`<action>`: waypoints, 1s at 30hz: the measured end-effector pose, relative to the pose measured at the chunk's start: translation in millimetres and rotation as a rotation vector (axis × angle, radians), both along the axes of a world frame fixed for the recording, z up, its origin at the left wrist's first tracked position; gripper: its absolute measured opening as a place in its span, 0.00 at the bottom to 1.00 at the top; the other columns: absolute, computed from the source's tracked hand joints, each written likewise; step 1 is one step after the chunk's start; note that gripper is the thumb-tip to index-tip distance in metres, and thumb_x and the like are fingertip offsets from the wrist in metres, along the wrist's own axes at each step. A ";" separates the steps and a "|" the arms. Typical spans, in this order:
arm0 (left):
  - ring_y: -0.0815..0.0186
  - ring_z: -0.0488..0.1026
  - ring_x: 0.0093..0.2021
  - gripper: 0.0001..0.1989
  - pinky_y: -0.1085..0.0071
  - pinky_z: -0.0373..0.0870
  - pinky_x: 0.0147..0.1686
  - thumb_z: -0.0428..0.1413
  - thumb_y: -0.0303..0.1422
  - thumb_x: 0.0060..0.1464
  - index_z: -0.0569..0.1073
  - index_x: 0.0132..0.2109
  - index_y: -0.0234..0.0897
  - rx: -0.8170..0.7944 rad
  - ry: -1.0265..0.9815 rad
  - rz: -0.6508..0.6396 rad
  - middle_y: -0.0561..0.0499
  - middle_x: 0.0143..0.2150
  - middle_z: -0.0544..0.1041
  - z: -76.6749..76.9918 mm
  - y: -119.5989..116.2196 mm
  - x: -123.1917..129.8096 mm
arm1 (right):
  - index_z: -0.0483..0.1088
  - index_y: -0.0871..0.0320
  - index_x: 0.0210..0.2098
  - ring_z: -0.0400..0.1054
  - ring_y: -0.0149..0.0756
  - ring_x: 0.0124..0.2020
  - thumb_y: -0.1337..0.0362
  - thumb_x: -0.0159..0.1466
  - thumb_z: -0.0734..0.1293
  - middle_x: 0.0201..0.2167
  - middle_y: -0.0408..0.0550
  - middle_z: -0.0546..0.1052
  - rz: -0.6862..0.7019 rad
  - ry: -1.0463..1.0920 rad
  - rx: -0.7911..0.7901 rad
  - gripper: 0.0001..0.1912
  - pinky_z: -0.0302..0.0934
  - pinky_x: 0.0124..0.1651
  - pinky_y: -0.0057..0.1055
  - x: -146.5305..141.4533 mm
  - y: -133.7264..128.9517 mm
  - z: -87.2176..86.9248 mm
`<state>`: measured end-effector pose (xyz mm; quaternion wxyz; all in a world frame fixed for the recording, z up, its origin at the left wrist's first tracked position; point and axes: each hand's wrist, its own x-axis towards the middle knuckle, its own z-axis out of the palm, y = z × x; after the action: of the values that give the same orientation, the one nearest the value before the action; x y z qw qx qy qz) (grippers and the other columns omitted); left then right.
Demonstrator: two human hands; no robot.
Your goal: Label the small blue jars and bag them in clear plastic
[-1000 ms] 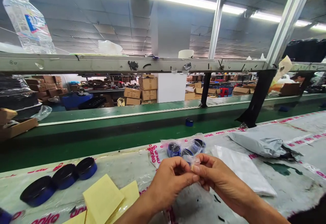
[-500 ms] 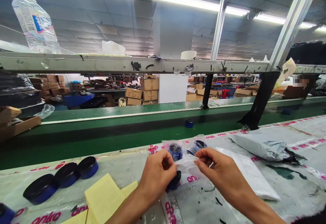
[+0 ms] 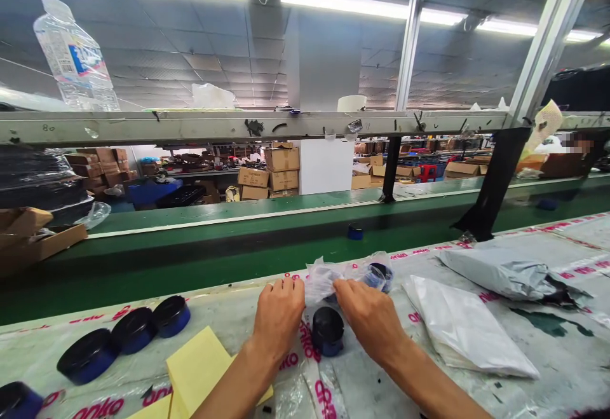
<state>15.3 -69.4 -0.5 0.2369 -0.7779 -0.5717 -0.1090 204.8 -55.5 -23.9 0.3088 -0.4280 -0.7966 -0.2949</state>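
Between my two hands stretches a clear plastic bag. My left hand is closed on its left edge, knuckles up. The closed fingers of my right hand grip the other side. Just below the bag, a round blue item with a black top stands on the table between my wrists. Behind my right hand lies another blue round item in clear plastic. Yellow paper sheets lie partly under my left forearm.
Several black-topped blue round items line the left side. On the right are a white plastic bag and a grey bag. Beyond the table edge runs a green conveyor belt with a blue item. A black-wrapped post rises at right.
My hands have turned knuckles-up and drawn the bag taut, a little farther away. The round item between my wrists now shows fully. The view has shifted slightly.
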 end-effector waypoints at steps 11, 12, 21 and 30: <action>0.59 0.76 0.35 0.07 0.66 0.67 0.34 0.52 0.27 0.62 0.71 0.36 0.39 -0.096 -0.099 -0.074 0.52 0.34 0.78 -15.6 -15.9 -0.1 | 0.71 0.57 0.39 0.72 0.36 0.35 0.70 0.72 0.57 0.38 0.49 0.76 0.135 0.096 -0.124 0.12 0.58 0.35 0.30 18.1 -16.7 -28.5; 0.59 0.76 0.35 0.06 0.65 0.67 0.34 0.52 0.26 0.62 0.71 0.35 0.39 -0.099 -0.097 -0.094 0.52 0.34 0.77 -16.9 -17.6 -2.1 | 0.71 0.57 0.40 0.72 0.36 0.35 0.70 0.72 0.56 0.38 0.49 0.77 0.144 0.094 -0.122 0.13 0.58 0.35 0.30 19.6 -19.3 -29.0; 0.59 0.72 0.31 0.07 0.63 0.67 0.35 0.57 0.22 0.57 0.68 0.34 0.38 0.029 0.078 -0.355 0.52 0.32 0.74 -31.4 -29.4 -15.4 | 0.70 0.57 0.40 0.73 0.38 0.37 0.71 0.72 0.55 0.40 0.50 0.78 0.248 0.018 -0.123 0.14 0.61 0.37 0.33 31.4 -36.9 -35.1; 0.59 0.72 0.31 0.05 0.60 0.70 0.42 0.56 0.23 0.57 0.70 0.34 0.36 0.127 0.183 -0.452 0.51 0.31 0.74 -35.2 -25.4 -15.3 | 0.69 0.57 0.38 0.71 0.38 0.33 0.77 0.67 0.55 0.40 0.49 0.78 0.268 -0.119 -0.104 0.15 0.59 0.32 0.32 30.6 -40.7 -34.2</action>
<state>0.0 -94.8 -35.8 0.3057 -0.8762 -0.3514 -0.1240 235.4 -96.1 -58.1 0.2749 -0.3151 -0.8776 -0.2345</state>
